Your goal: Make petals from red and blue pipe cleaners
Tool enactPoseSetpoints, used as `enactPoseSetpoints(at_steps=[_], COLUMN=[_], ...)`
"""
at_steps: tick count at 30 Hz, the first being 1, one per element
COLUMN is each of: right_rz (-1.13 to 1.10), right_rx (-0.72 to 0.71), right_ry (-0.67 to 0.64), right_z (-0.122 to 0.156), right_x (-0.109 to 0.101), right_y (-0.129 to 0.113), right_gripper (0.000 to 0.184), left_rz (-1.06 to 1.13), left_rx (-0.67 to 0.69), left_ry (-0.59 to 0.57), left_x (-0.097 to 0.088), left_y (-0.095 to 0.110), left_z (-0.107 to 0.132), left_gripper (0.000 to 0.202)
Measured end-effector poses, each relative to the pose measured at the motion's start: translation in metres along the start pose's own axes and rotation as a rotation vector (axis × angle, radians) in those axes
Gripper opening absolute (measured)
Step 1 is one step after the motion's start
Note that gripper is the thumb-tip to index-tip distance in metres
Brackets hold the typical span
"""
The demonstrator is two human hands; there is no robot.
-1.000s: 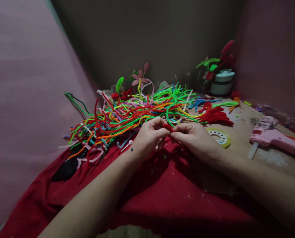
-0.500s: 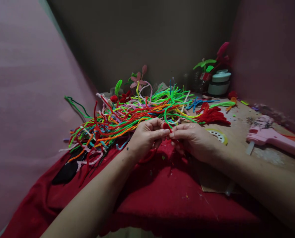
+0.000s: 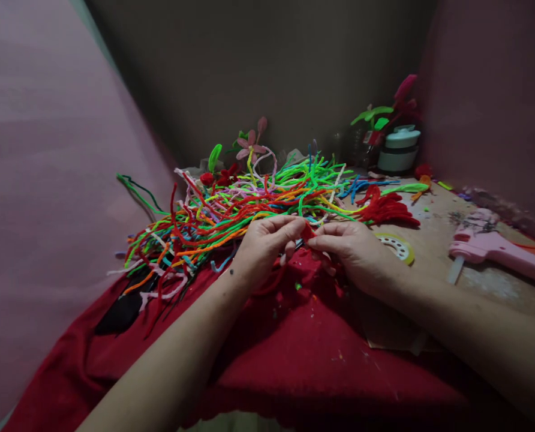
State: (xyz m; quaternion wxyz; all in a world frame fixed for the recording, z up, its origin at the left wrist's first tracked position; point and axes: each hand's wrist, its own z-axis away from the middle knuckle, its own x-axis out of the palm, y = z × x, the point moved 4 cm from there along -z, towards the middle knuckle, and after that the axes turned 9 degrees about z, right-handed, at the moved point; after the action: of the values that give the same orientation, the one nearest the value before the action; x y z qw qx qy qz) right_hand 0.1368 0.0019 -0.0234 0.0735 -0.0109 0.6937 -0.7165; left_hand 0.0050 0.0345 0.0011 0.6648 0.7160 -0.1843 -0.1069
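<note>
1. Red fuzzy piece (image 3: 309,231) was pinched between both hands, raised over the red cloth (image 3: 303,342), in front of the wire pile (image 3: 249,204). Mostly covered by fingers; exact shape could not be told.
2. Left hand (image 3: 270,241): narrow pinch, the piece's left side gripped by thumb and forefinger. Small dark shape (image 3: 298,243) seen just below; could not be identified.
3. Right hand (image 3: 347,243): narrow pinch too, right side of the piece gripped by thumb and forefinger.
4. Step was judged to be fine fingertip work. Best done, it was thought, with one side held firm while the other was worked in small turns; light pressure was favoured so the fuzz would not be flattened.
5. Red strand (image 3: 270,287) was seen below the left hand; link to the piece could not be told. Snagging was judged a risk.
6. Tape roll (image 3: 405,249) was partly hidden behind the right wrist; red bundle (image 3: 387,210) was seen beyond.
7. Glue gun (image 3: 486,245) was placed farther right; forearm clearance was advised.
</note>
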Motion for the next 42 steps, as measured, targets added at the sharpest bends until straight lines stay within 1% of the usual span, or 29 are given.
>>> enactPoseSetpoints(at_steps=[2,6,9,11,13,16,17,18,19,21,23,26,28,31,33,36,39,42], right_rz=[0.030,0.031,-0.025,-0.060,-0.039,0.034,0.039,0.032,0.016,-0.038,-0.092,-0.188,-0.245,-0.258,-0.225,-0.185,-0.130,-0.028], right_rx=[-0.002,-0.003,0.030,0.025,-0.005,-0.052,-0.056,-0.046,-0.026,0.016,0.028,-0.009,-0.014,-0.030,-0.062,-0.063,-0.038,-0.072], right_ry=[-0.008,-0.029,-0.099,-0.135,-0.125,-0.070,-0.059,-0.058,-0.066,-0.075,-0.036,0.059,0.074,0.042,0.023,0.016,0.026,0.063], right_z=[0.000,-0.001,-0.002,-0.002,-0.003,-0.002,-0.002,-0.002,-0.001,-0.001,-0.002,-0.005,-0.008,-0.011,-0.011,-0.009,-0.007,-0.005], right_x=[0.001,0.002,0.004,0.006,0.005,0.003,0.003,0.003,0.003,0.004,0.003,-0.002,-0.004,-0.005,-0.005,-0.005,-0.005,-0.006], right_y=[0.000,0.003,0.007,0.008,0.007,0.003,0.002,0.002,0.002,0.003,0.003,0.002,0.004,0.006,0.005,0.004,0.002,-0.001], right_gripper=[0.019,0.014,0.016,0.018,0.021,0.023,0.023,0.022,0.022,0.021,0.024,0.026,0.022,0.018,0.018,0.015,0.011,0.010], left_rz=[-0.001,-0.017,-0.032,-0.064,-0.177,-0.445,-0.500,-0.512,-0.479,-0.333,-0.202,-0.169,-0.189,-0.197,-0.190,-0.166,-0.159,-0.173], left_rx=[-0.025,-0.019,0.001,0.022,0.123,0.371,0.414,0.415,0.375,0.235,0.104,-0.027,-0.081,-0.091,-0.090,-0.084,-0.063,-0.041], left_ry=[0.004,0.082,0.109,0.124,0.145,0.174,0.180,0.182,0.176,0.161,0.140,0.087,0.051,0.059,0.062,0.054,0.056,0.068], left_x=[0.003,0.007,0.008,0.007,0.007,0.008,0.009,0.009,0.008,0.007,0.007,0.009,0.010,0.007,0.004,0.002,0.004,0.008], left_y=[-0.002,0.000,0.003,0.003,0.005,0.010,0.010,0.010,0.008,0.006,0.005,0.005,0.003,0.002,0.001,0.002,0.006,0.009], left_z=[0.002,0.005,0.006,0.006,0.008,0.011,0.012,0.011,0.010,0.007,0.005,0.005,0.005,0.005,0.004,0.003,0.004,0.006], left_gripper=[0.024,0.018,0.017,0.017,0.016,0.013,0.013,0.013,0.014,0.017,0.021,0.026,0.029,0.030,0.028,0.023,0.021,0.020])
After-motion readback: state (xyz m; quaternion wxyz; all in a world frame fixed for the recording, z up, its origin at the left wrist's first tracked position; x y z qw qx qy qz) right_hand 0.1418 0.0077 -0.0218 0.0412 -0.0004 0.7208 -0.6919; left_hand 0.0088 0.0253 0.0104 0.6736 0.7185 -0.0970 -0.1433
